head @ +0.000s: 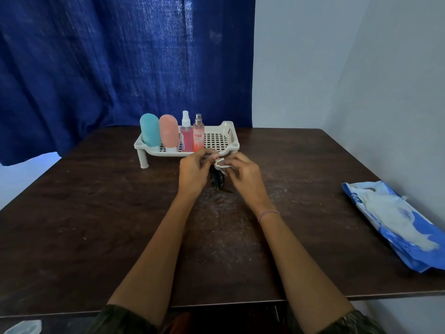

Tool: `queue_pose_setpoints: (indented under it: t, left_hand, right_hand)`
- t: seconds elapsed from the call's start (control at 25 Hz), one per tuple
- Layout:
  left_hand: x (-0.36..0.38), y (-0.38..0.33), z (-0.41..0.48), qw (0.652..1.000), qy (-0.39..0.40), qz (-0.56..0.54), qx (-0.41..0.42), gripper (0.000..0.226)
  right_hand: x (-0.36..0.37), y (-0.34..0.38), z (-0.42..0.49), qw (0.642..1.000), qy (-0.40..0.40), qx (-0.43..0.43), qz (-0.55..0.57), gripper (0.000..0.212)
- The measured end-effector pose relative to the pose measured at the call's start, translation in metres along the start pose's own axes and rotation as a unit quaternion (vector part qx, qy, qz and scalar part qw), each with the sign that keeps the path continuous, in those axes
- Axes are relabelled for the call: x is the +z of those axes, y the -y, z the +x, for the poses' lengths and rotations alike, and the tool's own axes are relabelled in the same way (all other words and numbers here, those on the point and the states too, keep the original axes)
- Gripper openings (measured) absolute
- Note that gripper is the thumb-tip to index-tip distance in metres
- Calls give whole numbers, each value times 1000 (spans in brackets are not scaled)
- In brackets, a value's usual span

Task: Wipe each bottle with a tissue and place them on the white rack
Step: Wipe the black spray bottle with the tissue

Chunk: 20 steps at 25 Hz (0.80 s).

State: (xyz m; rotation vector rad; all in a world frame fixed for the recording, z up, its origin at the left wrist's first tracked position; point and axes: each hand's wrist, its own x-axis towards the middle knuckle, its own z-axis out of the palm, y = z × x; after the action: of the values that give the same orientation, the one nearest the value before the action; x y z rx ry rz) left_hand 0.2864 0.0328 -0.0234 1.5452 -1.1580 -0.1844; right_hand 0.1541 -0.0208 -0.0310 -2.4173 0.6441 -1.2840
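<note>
A small dark bottle (217,180) is held between my hands above the table, just in front of the white rack (218,137). My left hand (193,173) grips its upper part. My right hand (244,175) pinches a white tissue (222,165) against the bottle's top. Most of the bottle is hidden by my fingers. On the rack's left half stand a teal bottle (150,129), a pink bottle (169,132), a clear spray bottle with pink liquid (186,133) and a pink spray bottle (198,135).
A blue and white tissue pack (395,222) lies near the right edge of the dark wooden table (96,225). A blue curtain (120,56) hangs behind the table. The rack's right half holds nothing.
</note>
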Motion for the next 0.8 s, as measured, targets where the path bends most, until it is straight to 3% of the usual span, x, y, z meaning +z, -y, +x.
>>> queue_pose_setpoints:
  t: [0.28,0.52,0.64,0.8]
  left_hand:
    - [0,5,-1,998,-15,-44,-33,21]
    - [3,3,-2,996,-1,-65,-55,27]
    - [1,2,-2,996,-14,-67,-59,29]
    - [2,1,-1,995,-14,-76,-68,26]
  right_hand:
    - [2,-5,-5,999,25,-32,-16,15]
    - [6,3,-5,999,-13,-19,-30,27]
    - [9,6,-6,996,-10,-58,-67,22]
    - [6,5,-6,997,-37,-43,-61,17]
